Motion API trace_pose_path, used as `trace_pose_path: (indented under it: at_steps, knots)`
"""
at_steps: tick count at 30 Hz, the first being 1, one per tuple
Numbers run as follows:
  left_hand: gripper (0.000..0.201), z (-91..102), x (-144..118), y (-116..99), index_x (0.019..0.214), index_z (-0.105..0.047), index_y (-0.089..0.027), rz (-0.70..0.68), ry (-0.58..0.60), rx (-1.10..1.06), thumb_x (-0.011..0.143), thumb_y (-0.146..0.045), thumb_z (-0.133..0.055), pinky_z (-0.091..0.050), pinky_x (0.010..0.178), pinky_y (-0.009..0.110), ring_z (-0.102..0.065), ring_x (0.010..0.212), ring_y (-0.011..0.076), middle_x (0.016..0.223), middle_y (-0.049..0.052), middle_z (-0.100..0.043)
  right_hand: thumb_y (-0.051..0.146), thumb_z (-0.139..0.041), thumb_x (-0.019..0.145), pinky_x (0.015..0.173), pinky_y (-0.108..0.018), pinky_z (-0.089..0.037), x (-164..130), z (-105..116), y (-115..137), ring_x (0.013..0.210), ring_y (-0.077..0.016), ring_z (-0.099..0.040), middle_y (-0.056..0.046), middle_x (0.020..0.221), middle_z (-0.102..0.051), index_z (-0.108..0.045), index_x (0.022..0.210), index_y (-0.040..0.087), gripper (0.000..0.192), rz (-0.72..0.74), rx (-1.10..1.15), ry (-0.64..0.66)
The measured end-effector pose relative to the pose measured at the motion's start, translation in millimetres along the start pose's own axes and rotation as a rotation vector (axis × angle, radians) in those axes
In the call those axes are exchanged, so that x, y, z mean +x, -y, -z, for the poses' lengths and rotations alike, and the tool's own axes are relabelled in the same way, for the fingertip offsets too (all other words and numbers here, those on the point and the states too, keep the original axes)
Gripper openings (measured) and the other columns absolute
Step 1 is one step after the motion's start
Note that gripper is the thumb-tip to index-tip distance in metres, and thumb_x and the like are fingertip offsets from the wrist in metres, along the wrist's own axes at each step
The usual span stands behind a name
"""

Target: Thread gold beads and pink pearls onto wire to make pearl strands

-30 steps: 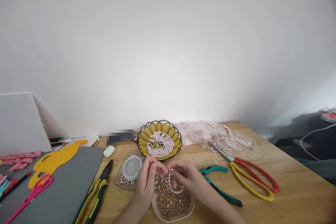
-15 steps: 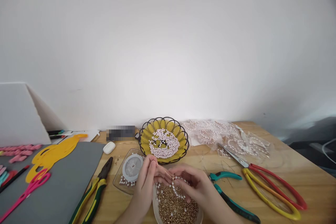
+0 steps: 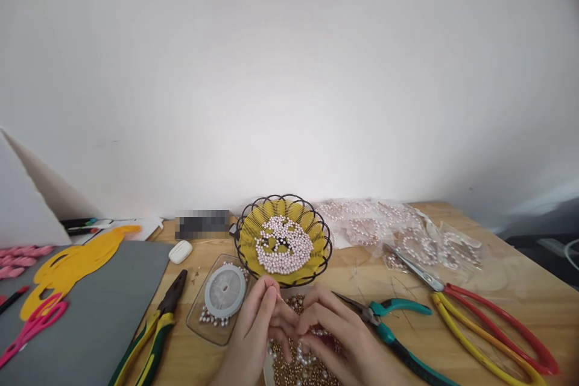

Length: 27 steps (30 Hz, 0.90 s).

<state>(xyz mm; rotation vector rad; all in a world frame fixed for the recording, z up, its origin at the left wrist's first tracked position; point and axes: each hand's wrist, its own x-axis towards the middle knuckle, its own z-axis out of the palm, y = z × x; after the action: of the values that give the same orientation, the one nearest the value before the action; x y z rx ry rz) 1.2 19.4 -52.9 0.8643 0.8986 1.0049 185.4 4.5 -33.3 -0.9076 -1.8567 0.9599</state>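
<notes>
My left hand [image 3: 256,332] and my right hand [image 3: 337,335] meet fingertip to fingertip over a white bowl of small gold beads [image 3: 289,368] at the bottom centre. Between the fingers runs a short strand of white pearl beads [image 3: 312,333], partly hidden by the hands. Both hands pinch that strand. Just beyond them stands a black wire basket with a yellow liner [image 3: 283,240], filled with loose white pearls. A clear tray with a spool of elastic cord [image 3: 225,291] lies to the left of my left hand.
Teal-handled pliers [image 3: 389,332] and red-and-yellow scissors [image 3: 484,322] lie to the right on the wooden table [image 3: 520,307]. Bags of pearl strands [image 3: 398,232] sit at the back right. Green-yellow pliers [image 3: 154,332], a grey mat [image 3: 99,313], pink scissors [image 3: 31,325] and yellow cut-outs [image 3: 72,262] lie left.
The view has shifted, so the table's things sit further right and the bowl lower in frame. My hands have drawn closer together over the gold beads, still on the pearl strand.
</notes>
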Motion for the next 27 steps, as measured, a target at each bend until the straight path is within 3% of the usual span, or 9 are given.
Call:
trace_pose_path:
  at_steps: [3, 8, 10, 17, 21, 27]
  knots:
    - [0.051, -2.2, -0.7, -1.8, 0.086, -0.048, -0.024, 0.047, 0.045, 0.008, 0.09, -0.071, -0.067, -0.049, 0.041, 0.019, -0.071, 0.049, 0.0171, 0.062, 0.0, -0.072, 0.036, -0.056, 0.106, 0.078, -0.031, -0.054, -1.8, -3.0, -0.4, 0.087, -0.0208, -0.063, -0.005, 0.095, -0.06, -0.062, 0.089, 0.025, 0.02, -0.103, 0.126, -0.029]
    - [0.051, -5.0, -4.8, -9.6, 0.085, -0.048, -0.024, 0.098, 0.095, 0.049, 0.09, -0.072, -0.066, -0.047, 0.042, 0.018, -0.067, 0.044, 0.015, 0.057, -0.002, -0.069, 0.059, -0.058, 0.102, 0.064, -0.029, -0.052, -5.7, -15.6, -9.6, 0.067, -0.0163, -0.06, 0.001, 0.079, -0.057, -0.056, 0.094, 0.024, 0.036, -0.326, 0.575, -0.044]
    - [0.05, -4.7, -6.2, -11.4, 0.085, -0.05, -0.024, 0.108, 0.111, 0.085, 0.092, -0.071, -0.064, -0.043, 0.041, 0.016, -0.065, 0.042, 0.013, 0.056, -0.003, -0.068, 0.063, -0.063, 0.098, 0.061, -0.028, -0.049, -6.3, -19.5, -12.5, 0.062, -0.015, -0.059, 0.002, 0.072, -0.059, -0.056, 0.093, 0.023, 0.041, -0.384, 0.658, -0.054]
    - [0.051, -2.8, -8.0, -13.5, 0.087, -0.057, -0.021, 0.071, 0.019, 0.16, 0.09, -0.071, -0.066, -0.033, 0.037, 0.014, -0.056, 0.043, 0.0095, 0.06, -0.004, -0.063, 0.057, -0.082, 0.086, 0.068, -0.03, -0.054, -6.2, -16.0, -11.0, 0.071, -0.017, -0.069, -0.002, 0.08, -0.071, -0.069, 0.1, 0.022, 0.04, -0.451, 0.73, -0.071]
    - [0.053, -5.7, -10.5, -19.2, 0.085, -0.055, -0.021, 0.09, -0.022, 0.117, 0.087, -0.072, -0.069, -0.035, 0.038, 0.013, -0.058, 0.043, 0.0094, 0.057, -0.004, -0.063, 0.046, -0.082, 0.089, 0.068, -0.028, -0.056, -7.4, -14.1, -18.1, 0.075, -0.0154, -0.069, -0.002, 0.089, -0.069, -0.079, 0.103, 0.025, 0.026, -0.401, 0.683, 0.018]
    - [0.052, -5.3, -6.7, -15.7, 0.081, -0.051, -0.022, 0.082, -0.01, 0.013, 0.086, -0.069, -0.074, -0.028, 0.032, 0.011, -0.054, 0.038, 0.0082, 0.055, -0.003, -0.066, 0.049, -0.083, 0.086, 0.07, -0.029, -0.058, -10.1, -17.8, -26.9, 0.072, -0.0163, -0.071, -0.001, 0.082, -0.073, -0.08, 0.097, 0.025, 0.027, -0.408, 0.697, -0.021]
